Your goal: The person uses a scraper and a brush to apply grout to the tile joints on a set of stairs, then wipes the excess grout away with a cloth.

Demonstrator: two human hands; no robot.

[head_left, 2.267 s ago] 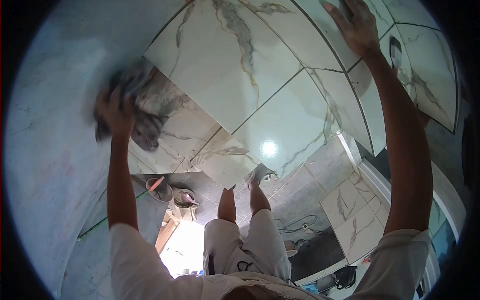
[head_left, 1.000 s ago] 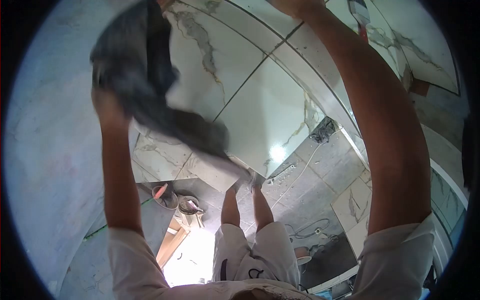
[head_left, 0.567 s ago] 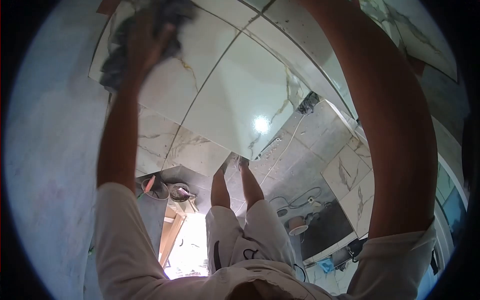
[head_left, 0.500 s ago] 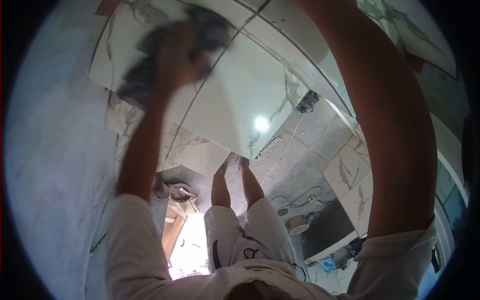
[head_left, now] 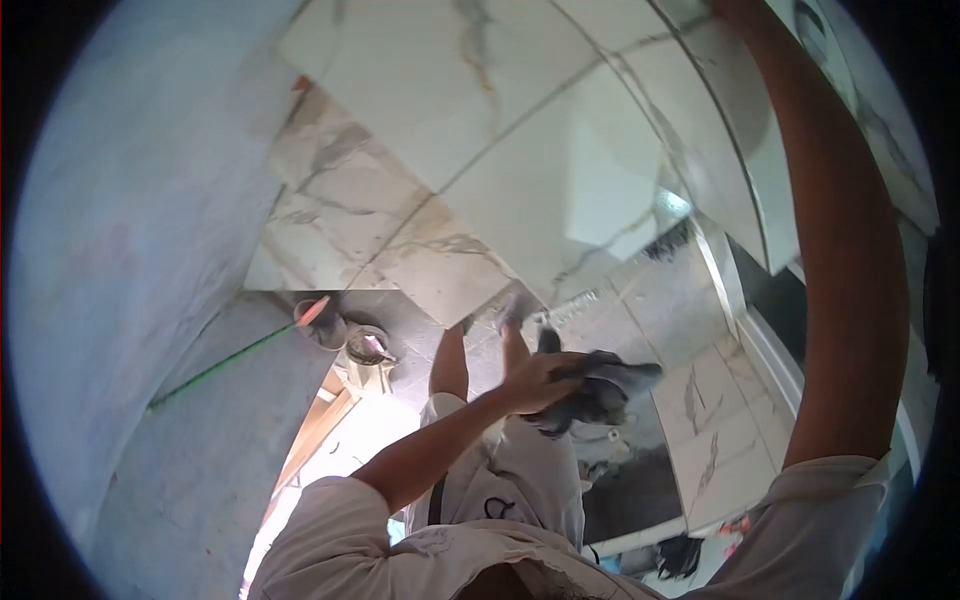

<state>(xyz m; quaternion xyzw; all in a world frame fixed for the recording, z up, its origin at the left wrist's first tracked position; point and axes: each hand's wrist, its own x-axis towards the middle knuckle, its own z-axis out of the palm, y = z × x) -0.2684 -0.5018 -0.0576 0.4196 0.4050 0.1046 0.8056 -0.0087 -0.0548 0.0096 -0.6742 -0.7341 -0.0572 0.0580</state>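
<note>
My left hand (head_left: 545, 383) is closed around a crumpled dark grey rag (head_left: 598, 392), held out in front of my thighs. White marble-patterned tiles (head_left: 560, 130) with dark joint lines fill the upper middle, apart from the rag. My right arm (head_left: 845, 230) reaches up past the tiles to the top edge, where the hand is cut off from view.
A tiled ledge edge (head_left: 745, 190) runs down at the right. On the floor at lower left stand a bucket (head_left: 320, 325) and a second bucket (head_left: 368, 345). A green stick (head_left: 225, 362) leans nearby. Further tiles (head_left: 700, 430) lie at right.
My left hand has brought the rag down from the upper-left tiles to in front of my legs. The whole view has shifted, and my right arm remains raised.
</note>
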